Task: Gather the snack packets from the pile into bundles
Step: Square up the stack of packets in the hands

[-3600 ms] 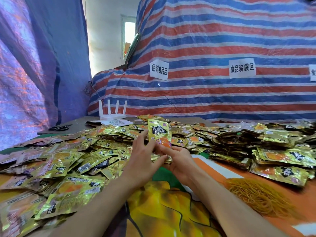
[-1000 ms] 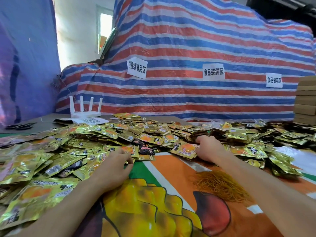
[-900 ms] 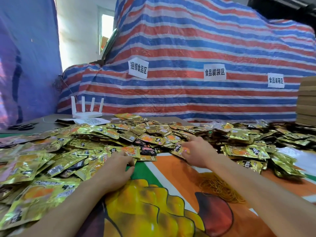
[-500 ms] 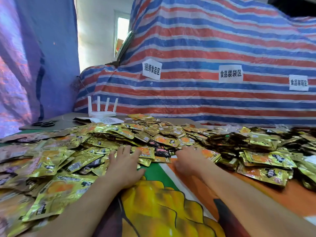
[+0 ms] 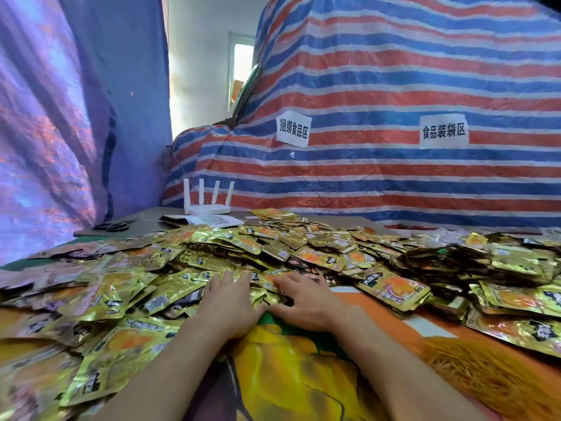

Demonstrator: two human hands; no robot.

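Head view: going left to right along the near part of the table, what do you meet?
Loose snack packets → left hand → right hand → heap of rubber bands.

a white router (image 5: 207,205) is standing behind a qr sheet (image 5: 217,220); paper signs (image 5: 293,132) are hanging on the striped tarp (image 5: 394,180).

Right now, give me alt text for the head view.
The left hand and right hand rest flat on the near edge of a wide pile of gold snack packets. Yellow rubber bands lie heaped at the right.
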